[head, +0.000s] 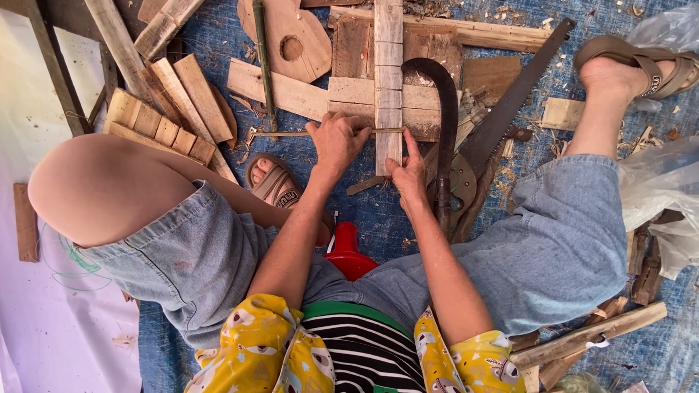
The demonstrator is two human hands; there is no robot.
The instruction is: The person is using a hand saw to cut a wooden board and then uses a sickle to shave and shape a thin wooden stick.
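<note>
Seated low on a red plastic stool [348, 252] over a blue woven ground sheet [214, 46], knees spread in cut-off denim. Left hand [338, 138] closed, fingers curled tight around a thin, pale bamboo sliver [289, 133] lying level, its free end reaching out leftward past the knuckles. Right hand [409, 174] just beside, fingers folded down on the near end of an upright pale wooden slat [387, 71]; whether anything is gripped inside cannot be told. Sliver narrow as a skewer, straw-coloured, straight, crossing the slat's lower part at the hands. Slat laid across a flat rough wooden board [291, 94]. Close right of the hands, a dark curved sickle blade [447, 106], then a grey toothed handsaw [523, 86] slanting up. Further left, a green bamboo stick [263, 56] and scattered split bamboo pieces [175, 100].
</note>
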